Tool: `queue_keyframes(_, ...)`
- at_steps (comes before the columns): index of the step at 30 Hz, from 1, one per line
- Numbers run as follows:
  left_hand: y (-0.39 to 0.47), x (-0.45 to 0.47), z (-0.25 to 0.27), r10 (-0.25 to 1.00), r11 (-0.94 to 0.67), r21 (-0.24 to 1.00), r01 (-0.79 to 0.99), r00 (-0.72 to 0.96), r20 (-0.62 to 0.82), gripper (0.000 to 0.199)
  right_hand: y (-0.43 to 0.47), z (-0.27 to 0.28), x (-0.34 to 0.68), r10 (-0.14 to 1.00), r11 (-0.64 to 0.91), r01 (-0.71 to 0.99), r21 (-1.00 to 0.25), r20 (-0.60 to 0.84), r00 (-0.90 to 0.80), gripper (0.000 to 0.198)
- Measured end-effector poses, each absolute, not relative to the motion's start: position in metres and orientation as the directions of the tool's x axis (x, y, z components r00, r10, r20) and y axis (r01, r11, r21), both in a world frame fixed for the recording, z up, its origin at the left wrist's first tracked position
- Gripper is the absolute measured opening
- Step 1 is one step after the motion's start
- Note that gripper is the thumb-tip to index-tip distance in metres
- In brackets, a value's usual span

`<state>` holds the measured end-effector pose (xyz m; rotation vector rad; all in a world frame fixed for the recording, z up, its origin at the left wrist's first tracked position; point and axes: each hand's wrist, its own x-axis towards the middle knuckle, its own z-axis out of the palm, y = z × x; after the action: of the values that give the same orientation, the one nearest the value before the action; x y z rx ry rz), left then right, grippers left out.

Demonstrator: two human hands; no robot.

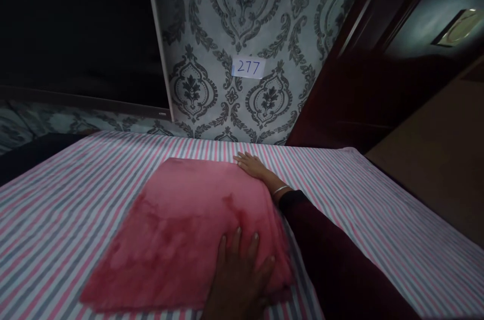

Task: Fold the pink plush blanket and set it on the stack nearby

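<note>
In the head view, a folded pink blanket (181, 219) lay flat on a striped sheet (378, 199). The left hand (239, 274) lay wide open on its near part, and the right hand (250, 164) lay open at its far right corner. Neither gripped anything; pressing flat probably kept it still. Behind stood a patterned wall (196, 65) with a number card (247, 67), a black screen (75, 33) and dark red wood (336, 96).

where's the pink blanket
In the head view, the pink blanket lies lower left of centre on the striped sheet, left hand and right hand at its right side.
</note>
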<state>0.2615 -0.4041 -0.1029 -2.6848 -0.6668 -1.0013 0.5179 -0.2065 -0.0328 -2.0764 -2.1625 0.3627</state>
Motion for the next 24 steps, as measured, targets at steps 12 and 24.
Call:
queue_keyframes(12, -0.418, 0.244, -0.045, 0.407, -0.912, 0.158, 0.377, 0.803, 0.435, 0.063, -0.376, 0.001, 0.441, 0.98, 0.126, 0.968, -0.217, 0.179, -0.087, 0.056)
queue_keyframes(24, -0.342, 0.131, -0.028, 0.816, -0.547, 0.068, 0.834, 0.514, 0.267, 0.063, -0.428, -0.056, 0.417, 0.972, -0.054, 0.971, -0.234, 0.212, 0.105, 0.06)
